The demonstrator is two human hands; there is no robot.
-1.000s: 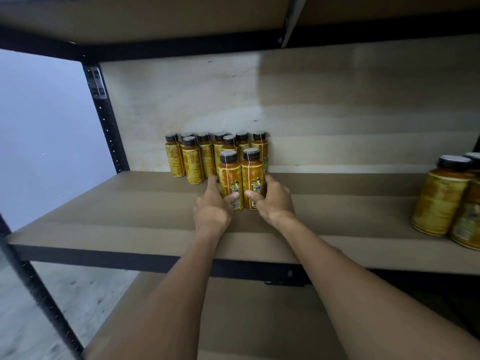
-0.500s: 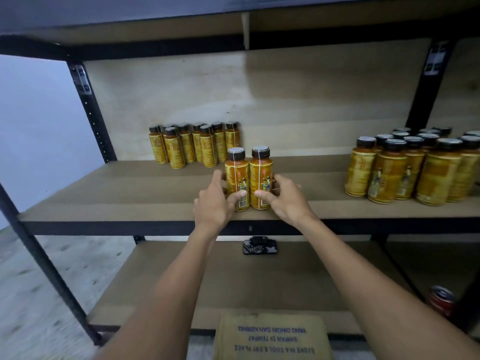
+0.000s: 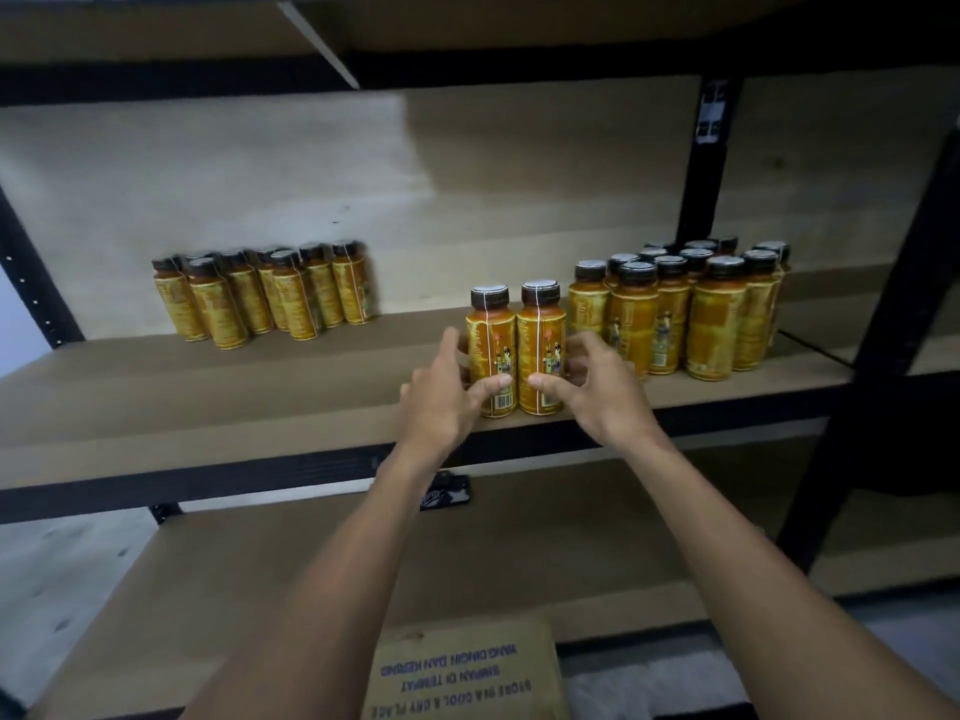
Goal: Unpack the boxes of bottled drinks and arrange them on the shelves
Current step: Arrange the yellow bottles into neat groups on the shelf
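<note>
Lower shelf (image 3: pixel 519 553) is spreading under your arms, cardboard box (image 3: pixel 462 672) nearest you | your left hand (image 3: pixel 447 402) is gripping the left bottle (image 3: pixel 491 340), your right hand (image 3: pixel 597 392) the right bottle (image 3: pixel 540 340), fingers curling round each | both bottles are standing upright, touching, at the middle shelf's (image 3: pixel 260 397) front edge | right cluster (image 3: pixel 675 314) is standing just beside them | left cluster (image 3: pixel 260 298) is sitting well apart, at the back

Figure: the person's arms, head view. The left forearm (image 3: pixel 322 589) and right forearm (image 3: pixel 769 563) are bare along their whole visible length, slender, narrowing toward the wrist. The left hand (image 3: pixel 441 407) and right hand (image 3: pixel 597 394) are likewise bare, ungloved, with knuckles faintly marked.
</note>
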